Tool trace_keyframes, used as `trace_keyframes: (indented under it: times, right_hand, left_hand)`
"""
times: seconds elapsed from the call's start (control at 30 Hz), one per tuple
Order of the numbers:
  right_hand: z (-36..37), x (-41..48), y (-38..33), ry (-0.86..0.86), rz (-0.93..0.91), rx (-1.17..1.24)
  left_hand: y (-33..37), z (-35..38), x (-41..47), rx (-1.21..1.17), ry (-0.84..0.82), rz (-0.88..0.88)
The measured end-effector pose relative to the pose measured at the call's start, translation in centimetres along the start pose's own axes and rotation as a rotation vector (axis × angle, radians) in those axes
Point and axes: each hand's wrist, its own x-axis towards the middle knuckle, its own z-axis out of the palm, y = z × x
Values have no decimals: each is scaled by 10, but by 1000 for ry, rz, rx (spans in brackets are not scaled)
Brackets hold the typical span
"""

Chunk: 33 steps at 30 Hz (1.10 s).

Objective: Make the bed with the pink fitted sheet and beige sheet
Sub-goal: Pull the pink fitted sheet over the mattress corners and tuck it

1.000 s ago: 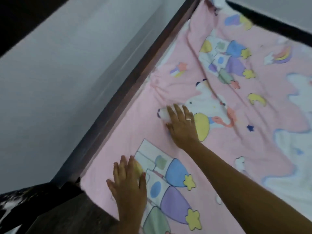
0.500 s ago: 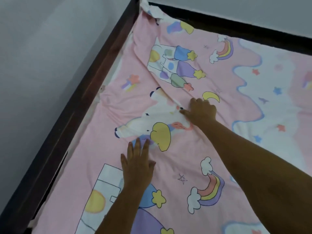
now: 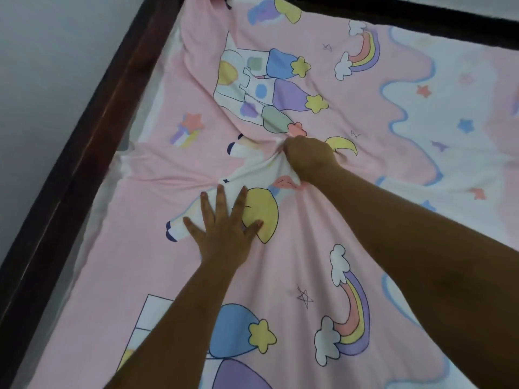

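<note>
right hand (image 3: 311,158) bunching pink sheet (image 3: 134,276), left hand (image 3: 224,237) flat, dark frame (image 3: 84,153) (wall (image 3: 42,80) beside)

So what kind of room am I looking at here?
Most likely a bedroom: a pink fitted sheet with cartoon prints is spread inside a dark wooden bed frame, which stands against a plain pale wall.

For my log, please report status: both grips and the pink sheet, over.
Left grip flat, pressing pink sheet. Right grip clutches a bunched fold. Wrinkles fan out from it; no obstacle visible.
</note>
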Motion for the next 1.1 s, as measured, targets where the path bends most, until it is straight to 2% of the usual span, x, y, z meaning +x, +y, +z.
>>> trace_keyframes:
  times: [0.17,0.3,0.43,0.5,0.67,0.77,0.87,1.0,1.1]
  right_hand:
    - [-14,26,31,115,177,375]
    - [-27,48,34,-113,192,229]
    - [-27,65,14,-222,120,65]
    - [-31,72,6,-234,71,-42]
    - [-31,77,-5,-172,25,-161]
    - [-42,88,6,-15,61,-146]
    - [-57,112,20,136,156,-117]
    - [-30,108,10,106,286,124]
    - [-29,111,14,108,349,337]
  left_hand:
    - [-7,-8,32,3,43,-30]
    - [-6,-22,57,-44,57,-55]
    - [-13,-45,90,-19,276,-46]
    - [-16,-56,107,38,320,-34]
    - [-14,-80,145,51,206,-52]
    - [-12,-92,169,-35,131,-81]
    - [-13,-105,193,9,143,-123]
    - [-35,-120,211,49,160,-261]
    - [-45,-120,214,102,150,-241]
